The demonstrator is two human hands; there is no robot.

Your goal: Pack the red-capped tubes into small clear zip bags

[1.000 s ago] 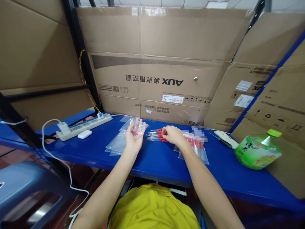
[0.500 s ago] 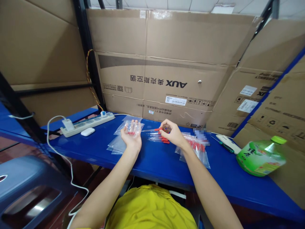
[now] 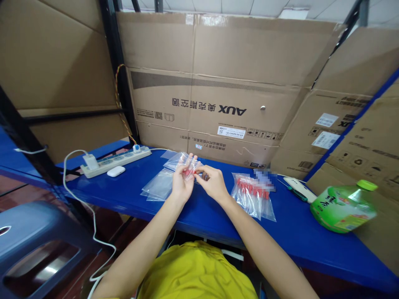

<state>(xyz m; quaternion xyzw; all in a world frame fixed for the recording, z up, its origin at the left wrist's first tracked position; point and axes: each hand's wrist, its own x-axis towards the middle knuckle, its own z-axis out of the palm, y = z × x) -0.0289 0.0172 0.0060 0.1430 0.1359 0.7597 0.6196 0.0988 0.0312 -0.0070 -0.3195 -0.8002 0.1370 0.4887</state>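
Note:
My left hand (image 3: 181, 186) is closed around a clear plastic bag (image 3: 175, 161), with red handles showing through the film. Against the bag's right side, my right hand (image 3: 212, 181) pinches a red-handled screwdriver (image 3: 195, 172); its thin shaft is hidden from view. The two hands almost touch above the blue table. Left of them lie flat, clear plastic bags (image 3: 157, 186), overlapping one another. To the right of my right hand is a group of filled bags (image 3: 251, 195), with several red-handled pieces inside.
A white power strip (image 3: 116, 161) with plugs and a white case (image 3: 116, 171) sit at the table's left. On the right stand a green bottle (image 3: 344, 205) and a pale tool (image 3: 297, 187). Cardboard panels (image 3: 224, 87) wall off the back.
My right hand has moved left with the red-handled screwdriver to the bag. My left hand has shifted slightly right and curled more. The loose red-handled pile between them no longer shows.

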